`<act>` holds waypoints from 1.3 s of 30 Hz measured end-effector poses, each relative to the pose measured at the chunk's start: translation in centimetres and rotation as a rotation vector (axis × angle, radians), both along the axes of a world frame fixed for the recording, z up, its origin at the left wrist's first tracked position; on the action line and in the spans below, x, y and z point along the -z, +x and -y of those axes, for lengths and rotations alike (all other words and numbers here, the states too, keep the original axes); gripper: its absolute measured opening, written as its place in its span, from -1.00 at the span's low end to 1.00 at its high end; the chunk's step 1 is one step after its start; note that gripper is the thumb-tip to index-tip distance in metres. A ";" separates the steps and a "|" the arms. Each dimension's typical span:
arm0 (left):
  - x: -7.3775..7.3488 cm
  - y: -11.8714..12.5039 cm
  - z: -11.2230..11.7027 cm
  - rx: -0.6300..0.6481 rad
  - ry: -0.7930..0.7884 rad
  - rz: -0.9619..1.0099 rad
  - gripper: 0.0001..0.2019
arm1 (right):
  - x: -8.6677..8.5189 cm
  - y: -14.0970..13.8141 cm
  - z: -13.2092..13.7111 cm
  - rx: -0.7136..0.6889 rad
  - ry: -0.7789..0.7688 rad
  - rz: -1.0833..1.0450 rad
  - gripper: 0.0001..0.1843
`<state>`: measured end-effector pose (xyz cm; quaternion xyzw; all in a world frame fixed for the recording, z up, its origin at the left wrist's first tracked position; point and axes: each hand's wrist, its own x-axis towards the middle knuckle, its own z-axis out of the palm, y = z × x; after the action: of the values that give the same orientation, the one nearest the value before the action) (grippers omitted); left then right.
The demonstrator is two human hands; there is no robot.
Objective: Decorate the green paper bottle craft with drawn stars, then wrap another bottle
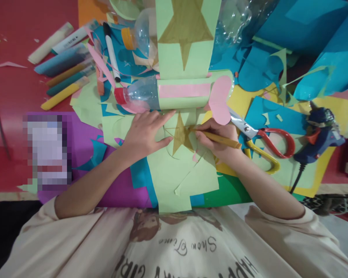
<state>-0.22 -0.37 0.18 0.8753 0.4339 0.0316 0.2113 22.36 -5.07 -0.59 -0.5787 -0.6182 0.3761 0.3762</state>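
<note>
A small star (179, 136) coloured golden brown lies on a light green paper (188, 181) in front of me. My right hand (219, 135) is closed around a golden-brown marker (226, 140), whose tip meets the star's right side. Flat on the paper to the star's left rests my left hand (145, 131), thumb and forefinger spread apart. Just beyond the hands is a clear plastic bottle (140, 94) on its side, with a red cap and a green and pink paper wrap. A pink paper heart-like shape (220, 100) partly covers the bottle's right end.
Red- and yellow-handled scissors (246, 129) and a blue glue gun (320, 137) lie at right. Several markers (65, 73) are at the upper left, above a blurred phone (49, 152). A larger star (185, 25) on green paper lies beyond the bottle, among blue paper scraps (258, 65).
</note>
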 end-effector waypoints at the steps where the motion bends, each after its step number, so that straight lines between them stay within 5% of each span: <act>1: 0.0 0.0 0.0 -0.001 -0.001 0.002 -0.40 | -0.2 0.0 -0.1 -0.017 -0.005 0.000 -0.87; 17: 0.0 0.0 0.0 -0.006 -0.012 0.013 -0.40 | -0.5 -0.2 -0.3 -0.001 -0.030 -0.023 -0.83; 27: 0.1 0.0 -0.1 -0.003 0.003 -0.019 -0.39 | 0.7 0.1 0.1 0.152 -0.088 -0.001 -0.83; 39: -0.1 0.1 -0.1 -0.013 0.004 -0.007 -0.39 | -0.4 -0.3 -0.4 0.010 -0.062 0.039 -0.78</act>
<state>-0.10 -0.30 0.27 0.8730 0.4401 0.0304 0.2079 22.06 -4.70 -0.15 -0.6005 -0.6105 0.3817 0.3478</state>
